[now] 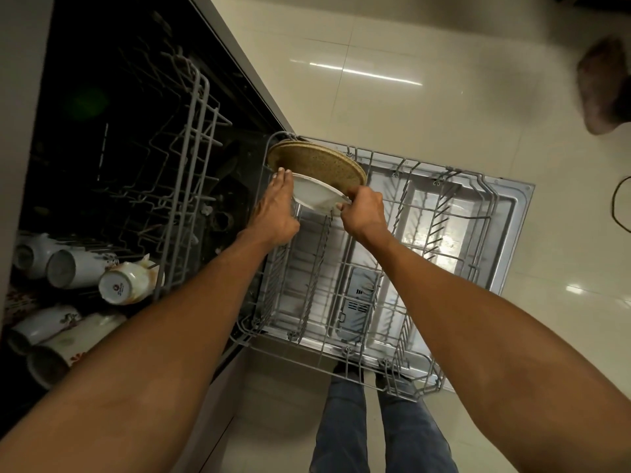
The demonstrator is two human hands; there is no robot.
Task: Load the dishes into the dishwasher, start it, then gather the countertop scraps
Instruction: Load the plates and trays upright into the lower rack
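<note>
The dishwasher stands open with its grey lower rack (403, 240) pulled out over the door. Two brown speckled plates (317, 162) stand on edge at the rack's far end. Just in front of them a white plate (316, 192) is held upright between both hands. My left hand (276, 206) grips its left rim, fingers over the top edge. My right hand (363, 208) pinches its right rim. The plate's lower edge sits among the rack tines. The upper rack (191, 155) is slid out partway at left.
Several white cups and a patterned bowl (126, 281) lie in the upper rack at lower left. The door's detergent compartment (358, 302) shows through the rack. Glossy tiled floor surrounds it; a brown mat (604, 87) lies upper right, a black cable (618, 203) at right edge. My jeans (382, 428) are below.
</note>
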